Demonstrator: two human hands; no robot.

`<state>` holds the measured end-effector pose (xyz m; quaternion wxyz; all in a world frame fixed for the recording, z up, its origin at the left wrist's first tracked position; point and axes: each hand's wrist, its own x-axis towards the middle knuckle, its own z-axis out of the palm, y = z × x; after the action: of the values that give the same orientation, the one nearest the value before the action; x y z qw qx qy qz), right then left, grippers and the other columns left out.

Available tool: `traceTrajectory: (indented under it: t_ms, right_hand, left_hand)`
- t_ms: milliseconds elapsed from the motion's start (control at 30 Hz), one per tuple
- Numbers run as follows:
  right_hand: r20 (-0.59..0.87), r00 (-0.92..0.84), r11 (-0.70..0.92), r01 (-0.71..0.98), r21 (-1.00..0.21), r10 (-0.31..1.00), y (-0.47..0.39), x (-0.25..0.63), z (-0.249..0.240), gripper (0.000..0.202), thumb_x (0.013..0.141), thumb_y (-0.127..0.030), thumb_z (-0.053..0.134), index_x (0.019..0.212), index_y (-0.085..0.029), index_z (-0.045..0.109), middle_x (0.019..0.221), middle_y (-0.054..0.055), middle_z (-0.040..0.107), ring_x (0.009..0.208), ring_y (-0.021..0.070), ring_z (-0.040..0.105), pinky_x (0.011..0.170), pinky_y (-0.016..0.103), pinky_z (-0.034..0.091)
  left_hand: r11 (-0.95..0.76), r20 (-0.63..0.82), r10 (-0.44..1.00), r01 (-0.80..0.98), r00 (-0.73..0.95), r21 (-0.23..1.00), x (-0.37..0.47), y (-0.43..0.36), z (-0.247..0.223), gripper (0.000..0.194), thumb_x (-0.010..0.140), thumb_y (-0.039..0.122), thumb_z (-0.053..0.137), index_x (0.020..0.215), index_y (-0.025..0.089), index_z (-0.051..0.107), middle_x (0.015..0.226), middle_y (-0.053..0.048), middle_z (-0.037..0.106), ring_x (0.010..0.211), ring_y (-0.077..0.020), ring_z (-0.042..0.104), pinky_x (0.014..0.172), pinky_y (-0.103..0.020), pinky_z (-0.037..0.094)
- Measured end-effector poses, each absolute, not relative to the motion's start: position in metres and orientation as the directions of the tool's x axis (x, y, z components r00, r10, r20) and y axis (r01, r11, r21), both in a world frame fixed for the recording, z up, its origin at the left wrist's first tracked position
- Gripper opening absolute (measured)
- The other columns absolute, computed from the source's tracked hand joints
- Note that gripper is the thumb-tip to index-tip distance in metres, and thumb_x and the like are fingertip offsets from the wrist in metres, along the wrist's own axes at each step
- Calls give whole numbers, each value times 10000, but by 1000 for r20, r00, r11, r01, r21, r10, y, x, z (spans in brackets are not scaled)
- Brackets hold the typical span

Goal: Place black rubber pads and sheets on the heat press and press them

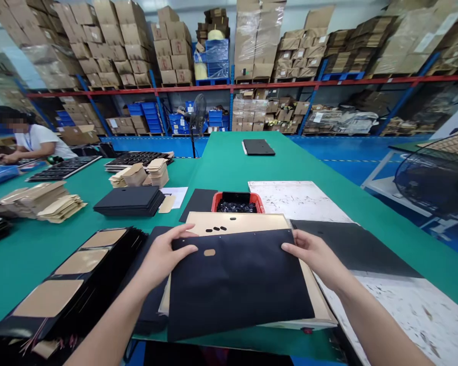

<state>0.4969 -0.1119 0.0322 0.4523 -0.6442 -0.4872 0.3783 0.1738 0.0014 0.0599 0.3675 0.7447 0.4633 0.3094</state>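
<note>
Both hands have hold of a black sheet (240, 284) by its upper corners, tilted over a tan board (252, 222). The sheet has an oval hole near its upper left and small holes along its top edge. My left hand (168, 249) pinches the left corner, thumb in front and fingers behind. At the right corner, my right hand (315, 251) grips the same way. Several dark oval marks or slots show on the tan board above the sheet; its lower part is mostly hidden. Just behind it stands a red basket (215, 202) of small black pieces.
Black bundles with brown cards (68, 262) lie at left, near a stack of black boards (127, 201). Another black sheet (351, 246) rests on a stained white board (408, 310) at right. A fan (438, 178) stands far right; a person (41, 137) sits far left.
</note>
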Motion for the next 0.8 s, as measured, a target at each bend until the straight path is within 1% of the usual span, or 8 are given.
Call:
traceTrajectory:
  t_ms: [67,100,200,300,400,533,667,800]
  right_hand:
    - [-147,223,-204,260,-944,964,-98,505,19,392,746,-462,615,1001,-164,596,968,101,669,927,259,635,791,371,515]
    - [-157,265,-245,343,-907,952,-92,509,9,418,742,-443,609,1037,-148,588,1004,122,662,966,279,622,813,394,505]
    - [26,400,-308,743,-594,916,-84,515,-24,556,751,-404,574,1219,-110,517,1269,191,535,1203,340,468,964,496,394]
    - [140,245,-200,941,-271,959,-91,509,-53,665,845,-487,449,1392,-120,364,1446,153,344,1354,285,271,1099,505,203]
    - [88,119,-105,983,-152,989,-102,499,-70,724,896,-579,293,1437,-99,296,1469,143,292,1373,248,226,1129,480,133]
    - [60,111,-105,990,-98,992,-102,494,-67,743,898,-602,273,1423,-80,328,1462,163,292,1363,269,251,1124,509,98]
    - [79,141,-130,983,-131,987,-72,489,-36,560,928,-477,361,1320,-94,475,1355,180,466,1308,293,355,1098,557,61]
    - [120,112,-70,948,-310,986,-20,470,-14,345,921,-282,441,1209,-146,573,1230,117,579,1165,228,498,1029,388,285]
  left_hand:
    - [-300,100,909,468,404,831,189,21,32,469,708,335,665,1150,192,600,1049,-76,692,1018,-255,630,882,-390,520]
    - [-318,99,909,517,406,795,195,27,16,453,719,302,649,1153,183,596,1103,-95,670,1071,-262,603,913,-405,499]
    - [-458,175,880,694,441,556,205,31,-24,509,756,259,618,1247,160,529,1422,-145,408,1333,-293,338,1063,-459,348]
    - [-607,64,774,710,630,357,205,13,-41,640,810,404,586,1375,172,392,1510,-122,219,1397,-293,141,1122,-493,221]
    - [-661,-71,708,695,702,284,203,-7,-41,768,845,550,473,1451,157,214,1520,-129,126,1398,-299,98,1113,-514,226]
    - [-619,-119,748,751,653,231,208,-17,-37,805,859,590,397,1459,119,138,1519,-139,24,1396,-296,34,1117,-499,219]
    - [-581,-152,779,792,608,190,216,-17,-36,825,850,602,404,1452,94,159,1518,-152,25,1395,-297,26,1129,-489,189]
    - [-615,-69,771,768,633,179,213,-15,-45,817,844,623,396,1448,108,204,1521,-149,94,1398,-302,79,1125,-498,209]
